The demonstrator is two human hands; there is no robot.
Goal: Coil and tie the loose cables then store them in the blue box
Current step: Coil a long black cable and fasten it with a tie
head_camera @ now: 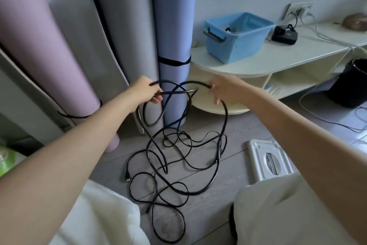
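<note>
While both hands lift its top loops, the long black rubber-sheathed cable looks light, limp and tangle-prone. Left hand fingers clamp gathered loops, right hand pinches 1 strand; the rest sprawls on the grey floor, well apart from the blue plastic box.

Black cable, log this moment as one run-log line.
stage: coiling | left hand: holds black cable loops | right hand: holds next loop | rest of cable: tangled on floor | blue box: on shelf, not yet reached
</note>
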